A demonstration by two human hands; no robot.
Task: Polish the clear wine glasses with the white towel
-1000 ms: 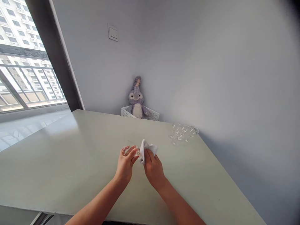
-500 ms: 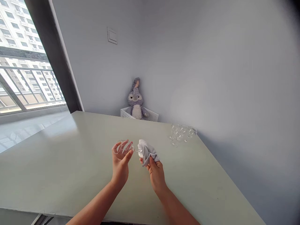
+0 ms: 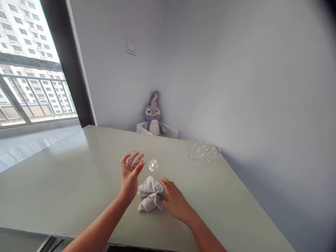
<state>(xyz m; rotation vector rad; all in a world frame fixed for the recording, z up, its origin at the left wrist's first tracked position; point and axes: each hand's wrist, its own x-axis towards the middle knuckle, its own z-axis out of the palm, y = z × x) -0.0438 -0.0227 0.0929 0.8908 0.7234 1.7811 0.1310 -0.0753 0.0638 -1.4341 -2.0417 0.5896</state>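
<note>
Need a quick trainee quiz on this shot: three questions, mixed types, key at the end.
1. Multiple choice: what does the left hand hold?
A) a plush toy
B) a stemmed glass
C) a white basket

2. True or false: the held glass is upright, with its foot pointing straight down.

3. Fill in: the thing nearest the right hand is a light grey ____.

Key:
1. B
2. False; it is tipped on its side, with its foot toward the right of the picture.
3. cloth

Tabletop [image 3: 60,185] free at left, cloth [image 3: 151,189] centre front; glasses [image 3: 202,153] blocking far-right corner
</note>
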